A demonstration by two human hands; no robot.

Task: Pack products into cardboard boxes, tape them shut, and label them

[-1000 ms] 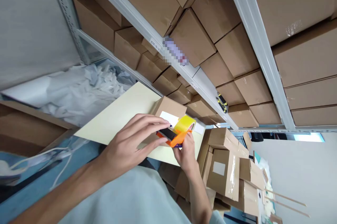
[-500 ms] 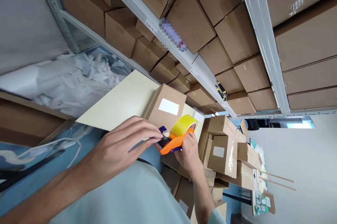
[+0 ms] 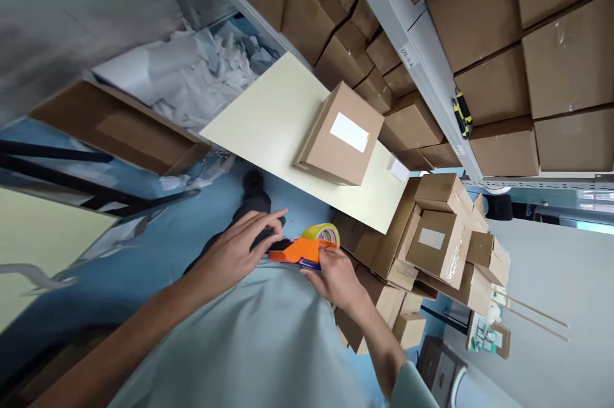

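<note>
My right hand (image 3: 338, 275) is closed around the handle of an orange and dark blue tape dispenser (image 3: 292, 251), held low in front of my shirt. A roll of yellow tape (image 3: 322, 233) sits on it. At the dispenser's dark front end is my left hand (image 3: 244, 245), thumb and a curled finger drawn together in a pinch and the index finger stretched out. What lies between those fingertips is too small to make out. Beyond my hands a closed cardboard box (image 3: 338, 139) with a white label (image 3: 350, 132) rests on the cream tabletop (image 3: 268, 120).
A small white box (image 3: 398, 169) lies at the table's right end. Black and yellow cutters (image 3: 462, 115) sit on the shelf beam (image 3: 422, 69). Stacked cartons (image 3: 434, 242) stand to the right. Crumpled white paper (image 3: 206, 75) and an open carton (image 3: 139, 130) are at left.
My view has swung, so the table and box appear higher and further right. Both hands and the tape dispenser have drawn back from the box towards my body. My left index finger has lifted.
</note>
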